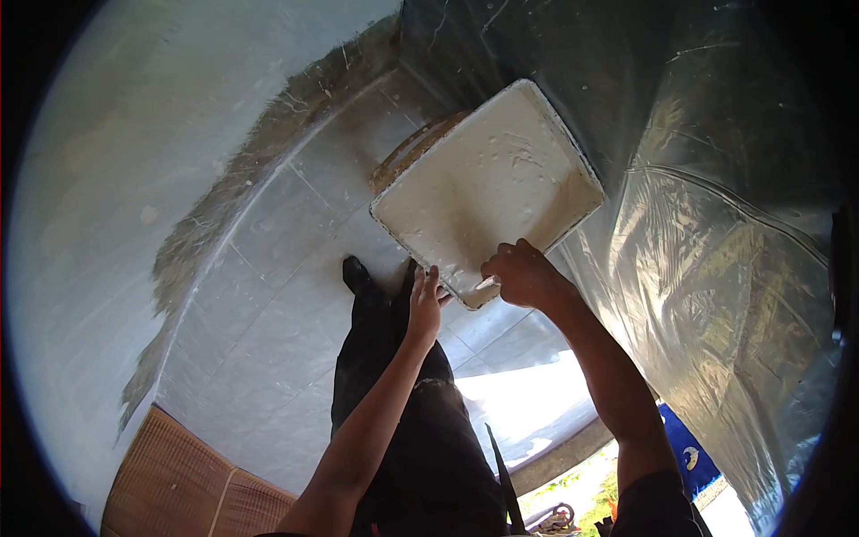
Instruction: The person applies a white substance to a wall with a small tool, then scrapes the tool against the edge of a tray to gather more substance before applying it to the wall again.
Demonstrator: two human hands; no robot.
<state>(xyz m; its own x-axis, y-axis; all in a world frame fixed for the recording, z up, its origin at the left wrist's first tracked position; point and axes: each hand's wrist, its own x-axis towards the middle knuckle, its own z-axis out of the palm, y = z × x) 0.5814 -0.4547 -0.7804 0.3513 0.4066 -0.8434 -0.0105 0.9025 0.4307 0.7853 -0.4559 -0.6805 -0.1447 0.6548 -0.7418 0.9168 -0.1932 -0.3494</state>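
A rectangular tray (488, 179) coated with wet whitish material rests on a round brown support (416, 152), partly hidden beneath it. At the tray's near left edge is my left hand (428, 306), its fingers apart and touching the rim. My right hand (523, 276) is closed around a small whitish tool (488, 283) at the near corner of the tray. Most of the tool is hidden by the fingers, so its shape is unclear.
Grey floor tiles (268, 313) surround my feet. A pale wall (116, 215) curves along the left, with a brown woven panel (170, 483) below it. Shiny plastic sheeting (698, 295) hangs at the right. Bright light falls near the bottom.
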